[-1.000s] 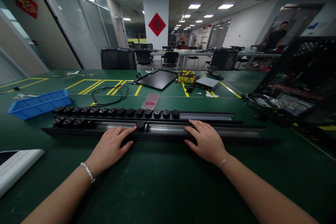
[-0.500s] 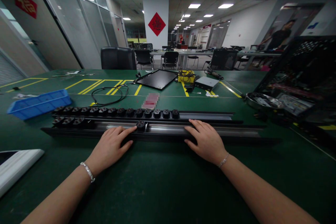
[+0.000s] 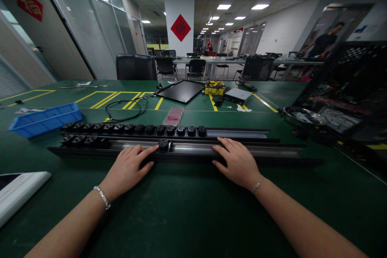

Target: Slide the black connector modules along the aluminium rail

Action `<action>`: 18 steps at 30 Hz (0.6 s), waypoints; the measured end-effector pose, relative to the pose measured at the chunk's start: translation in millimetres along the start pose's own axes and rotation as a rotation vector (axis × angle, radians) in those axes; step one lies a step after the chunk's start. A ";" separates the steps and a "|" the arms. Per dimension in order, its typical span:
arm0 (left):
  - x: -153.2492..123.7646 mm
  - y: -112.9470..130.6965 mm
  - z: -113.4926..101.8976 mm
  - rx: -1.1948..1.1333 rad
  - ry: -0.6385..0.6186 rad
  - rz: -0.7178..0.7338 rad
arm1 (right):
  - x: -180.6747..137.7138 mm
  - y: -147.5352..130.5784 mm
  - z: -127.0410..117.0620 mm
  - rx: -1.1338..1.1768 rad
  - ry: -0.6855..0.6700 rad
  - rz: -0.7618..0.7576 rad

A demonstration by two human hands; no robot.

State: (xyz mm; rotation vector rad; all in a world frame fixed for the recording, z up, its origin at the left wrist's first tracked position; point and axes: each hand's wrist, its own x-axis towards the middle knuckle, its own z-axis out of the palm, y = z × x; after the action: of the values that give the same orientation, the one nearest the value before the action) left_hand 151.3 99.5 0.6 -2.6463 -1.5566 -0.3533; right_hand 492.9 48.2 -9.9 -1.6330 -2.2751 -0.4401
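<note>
Lower middle: left hand point(image 3: 128, 169), right hand point(image 3: 237, 163) half-open, gripping nothing | left touching round black plastic socket point(image 3: 163, 144) | crooked push might jam it

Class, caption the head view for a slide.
Left hand touches a black module in the nearer rail, on which the right hand rests.

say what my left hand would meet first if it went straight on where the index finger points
The lone black socket module in the near rail; the left hand's index fingertip seems to touch it, though depth is unclear.
</note>
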 end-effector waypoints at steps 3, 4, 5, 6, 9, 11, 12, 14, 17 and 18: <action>0.0 1.0 -0.4 0.010 0.002 0.006 | 0.1 -0.2 0.0 -0.006 -0.013 0.004; -0.1 1.2 -0.4 0.013 0.003 0.007 | 0.0 -0.2 0.0 -0.007 -0.014 0.005; -0.1 1.3 -0.2 0.017 0.005 0.007 | 0.0 -0.2 -0.1 -0.007 -0.013 0.004; -0.2 1.3 -0.1 0.019 0.005 0.008 | 0.0 -0.2 0.0 -0.006 -0.011 0.003; -0.3 1.1 0.4 0.024 0.007 0.006 | -0.1 -0.2 -0.1 -0.002 0.000 0.001; -0.3 1.0 0.4 0.023 0.007 0.005 | 0.0 -0.4 -0.3 0.001 0.010 -0.001; -0.3 1.1 0.2 0.022 0.006 0.005 | 0.0 -0.6 -0.5 0.001 0.013 -0.001; -0.2 1.3 -0.2 0.021 0.001 0.003 | 0.1 -0.9 -1.0 -0.001 0.014 0.001; 0.0 1.9 -0.8 0.019 -0.007 -0.004 | 0.1 -1.1 -1.6 -0.005 0.010 0.001; 0.0 2.1 -0.9 0.019 -0.008 -0.006 | 0.1 -1.0 -1.7 -0.005 0.012 0.000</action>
State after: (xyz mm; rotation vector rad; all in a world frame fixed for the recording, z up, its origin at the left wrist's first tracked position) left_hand 153.0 98.3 1.6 -2.6329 -1.5629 -0.3272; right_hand 492.0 47.3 -8.4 -1.6284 -2.2674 -0.4547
